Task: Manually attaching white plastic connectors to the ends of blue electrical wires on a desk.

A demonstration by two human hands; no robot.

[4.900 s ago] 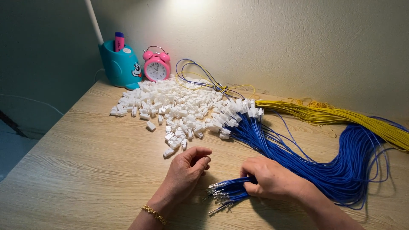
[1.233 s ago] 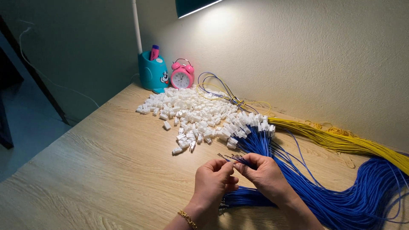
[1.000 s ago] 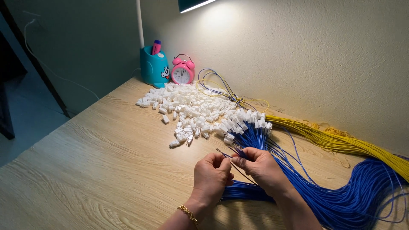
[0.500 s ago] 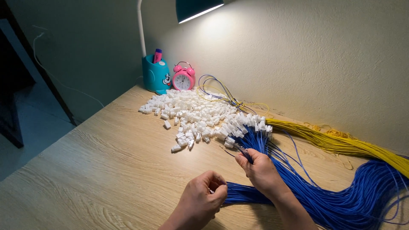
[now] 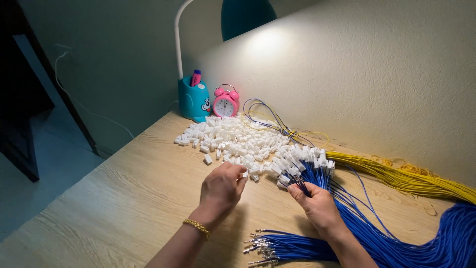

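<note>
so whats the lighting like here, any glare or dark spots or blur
Head view: the teal desk lamp throws a bright, slightly washed-out patch on the wall just below it; the white connectors are well lit; the left edge falls into deep shadow; the left hand casts a soft shadow on the table; the right hand and blue wires look sharp, without obvious blur.
</note>
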